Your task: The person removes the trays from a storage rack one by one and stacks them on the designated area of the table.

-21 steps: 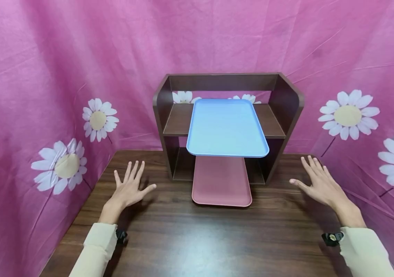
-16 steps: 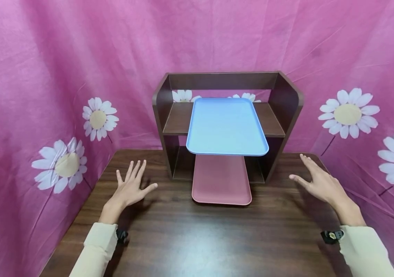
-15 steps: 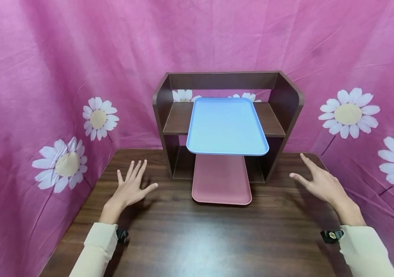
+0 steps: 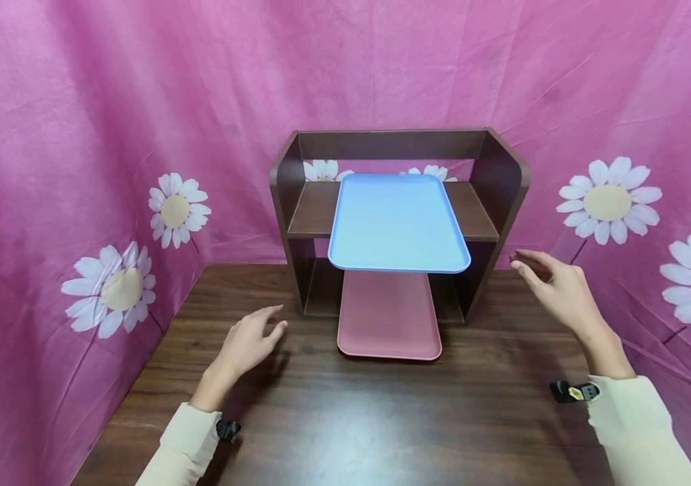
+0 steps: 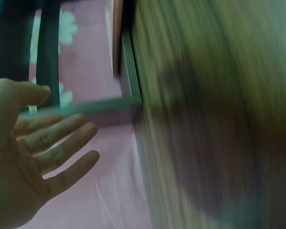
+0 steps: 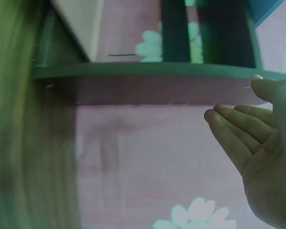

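Bright pink cloth (image 4: 376, 74) with big white daisies (image 4: 608, 201) hangs behind and beside a shiny brown wooden table (image 4: 345, 412); seen from the head, a dark brown wooden shelf (image 4: 391, 145) with two levels stands at the back of the table; a flat light-blue tray (image 4: 400, 219) with round corners lies on its top level, and the front of that tray sticks out past the shelf; below it, a flat dull-pink tray (image 4: 389, 314) comes out of the bottom level over the table, and its back part is hidden by the blue one; the left hand (image 4: 248, 341), with a cream sleeve (image 4: 184, 442), is over the table to the left of the pink tray, its fingers loose and its thumb a bit away; the right hand (image 4: 558, 287) is just beside the right end of the shelf, its fingers softly bent, with a gap to the thumb; from the left wrist, the table is blurry, the shelf is near, and the left fingers are long and spread, with the thumb well away from them; from the right wrist, the right fingers lie close together, the thumb is apart, and a blue corner of the top tray shows up high.
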`<state>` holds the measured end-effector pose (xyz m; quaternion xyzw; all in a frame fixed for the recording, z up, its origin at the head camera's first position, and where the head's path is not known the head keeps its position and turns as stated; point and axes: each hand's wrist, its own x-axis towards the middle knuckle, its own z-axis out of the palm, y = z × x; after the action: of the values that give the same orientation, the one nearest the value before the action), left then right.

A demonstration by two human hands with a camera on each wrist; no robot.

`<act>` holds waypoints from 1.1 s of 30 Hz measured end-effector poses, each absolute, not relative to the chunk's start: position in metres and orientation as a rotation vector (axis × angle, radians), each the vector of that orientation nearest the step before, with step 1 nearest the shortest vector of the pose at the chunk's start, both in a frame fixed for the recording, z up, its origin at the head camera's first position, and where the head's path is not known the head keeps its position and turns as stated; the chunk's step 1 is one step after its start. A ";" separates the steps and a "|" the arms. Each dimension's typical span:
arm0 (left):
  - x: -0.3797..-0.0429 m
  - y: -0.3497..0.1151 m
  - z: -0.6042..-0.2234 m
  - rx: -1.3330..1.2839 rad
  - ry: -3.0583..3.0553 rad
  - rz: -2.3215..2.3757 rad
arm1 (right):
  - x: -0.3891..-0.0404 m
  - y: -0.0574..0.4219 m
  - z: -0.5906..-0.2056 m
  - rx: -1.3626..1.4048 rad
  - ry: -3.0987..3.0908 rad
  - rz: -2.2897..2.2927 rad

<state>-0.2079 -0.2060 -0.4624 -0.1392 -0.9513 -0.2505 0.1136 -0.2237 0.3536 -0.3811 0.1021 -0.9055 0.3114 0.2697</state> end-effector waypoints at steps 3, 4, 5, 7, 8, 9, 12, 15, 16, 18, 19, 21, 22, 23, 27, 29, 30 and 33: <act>-0.201 -0.190 -0.462 -0.402 -2.765 -0.849 | -0.224 0.348 -0.371 0.264 -2.459 0.889; -0.199 -0.185 -0.461 -0.392 -2.756 -0.894 | -0.226 0.346 -0.368 0.259 -2.471 0.903; -0.197 -0.181 -0.460 -0.380 -2.748 -0.940 | -0.227 0.344 -0.366 0.257 -2.483 0.918; -0.193 -0.172 -0.459 -0.359 -2.722 -1.045 | -0.230 0.341 -0.361 0.244 -2.511 0.925; -0.190 -0.167 -0.458 -0.349 -2.705 -1.105 | -0.231 0.340 -0.359 0.239 -2.523 0.920; -0.189 -0.163 -0.457 -0.338 -2.686 -1.169 | -0.232 0.338 -0.357 0.239 -2.533 0.927; -0.185 -0.149 -0.455 -0.319 -2.624 -1.366 | -0.238 0.335 -0.350 0.230 -2.570 0.936; -0.183 -0.135 -0.454 -0.298 -2.582 -1.569 | -0.245 0.332 -0.346 0.232 -2.599 0.952; -0.183 -0.130 -0.454 -0.288 -2.574 -1.630 | -0.247 0.331 -0.345 0.229 -2.609 0.947; -0.181 -0.121 -0.457 -0.278 -2.558 -1.739 | -0.251 0.330 -0.344 0.228 -2.620 0.937; -0.180 -0.116 -0.457 -0.275 -2.553 -1.786 | -0.252 0.330 -0.343 0.226 -2.620 0.929; -0.179 -0.107 -0.460 -0.277 -2.546 -1.854 | -0.255 0.329 -0.341 0.225 -2.622 0.921; -0.178 -0.102 -0.462 -0.279 -2.538 -1.884 | -0.256 0.329 -0.340 0.226 -2.624 0.917; -0.177 -0.098 -0.463 -0.281 -2.532 -1.912 | -0.257 0.329 -0.339 0.228 -2.626 0.919; -0.173 -0.082 -0.470 -0.270 -2.509 -2.034 | -0.260 0.329 -0.336 0.236 -2.637 0.932; -0.171 -0.075 -0.472 -0.245 -2.502 -2.106 | -0.261 0.330 -0.336 0.241 -2.652 0.937; -0.170 -0.072 -0.474 -0.231 -2.493 -2.145 | -0.262 0.331 -0.336 0.242 -2.662 0.939; -0.166 -0.062 -0.479 -0.181 -2.465 -2.258 | -0.264 0.331 -0.337 0.248 -2.691 0.935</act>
<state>-0.1665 -0.0620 -0.4791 -0.0539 -0.7323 -0.6709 -0.1030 -0.2639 0.3311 -0.3373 0.0859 -0.9318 0.3237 0.1404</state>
